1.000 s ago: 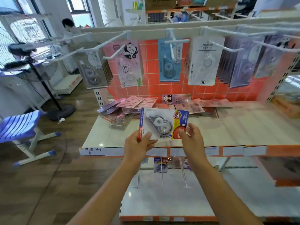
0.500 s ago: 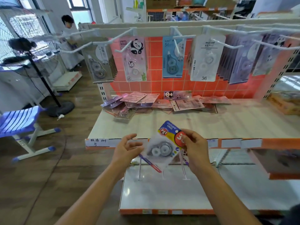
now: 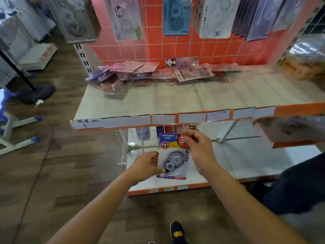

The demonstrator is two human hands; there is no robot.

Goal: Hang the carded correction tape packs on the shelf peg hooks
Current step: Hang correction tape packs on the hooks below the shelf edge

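While correction tape pack (image 3: 173, 155) is held upright below front edge of upper shelf (image 3: 211, 95), top corner is pinched by right hand (image 3: 198, 150) and left edge is gripped by left hand (image 3: 146, 164).

Risk: hang hole cannot be made out, so hook tip may be missed. Card may be bent, or dropped onto lower shelf (image 3: 255, 159), if grip is loosened early.

White peg hooks (image 3: 124, 148) seen just left of pack.

Loose packs (image 3: 140, 73) piled at back of upper shelf. More packs (image 3: 177, 16) hung above against orange tile panel (image 3: 158, 48).

Wood floor (image 3: 52, 173), blue stool (image 3: 5, 106) and fan base (image 3: 38, 92) seen at left.

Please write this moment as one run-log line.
correction tape pack: upright, below shelf edge | left hand: holds left edge | right hand: pinches top
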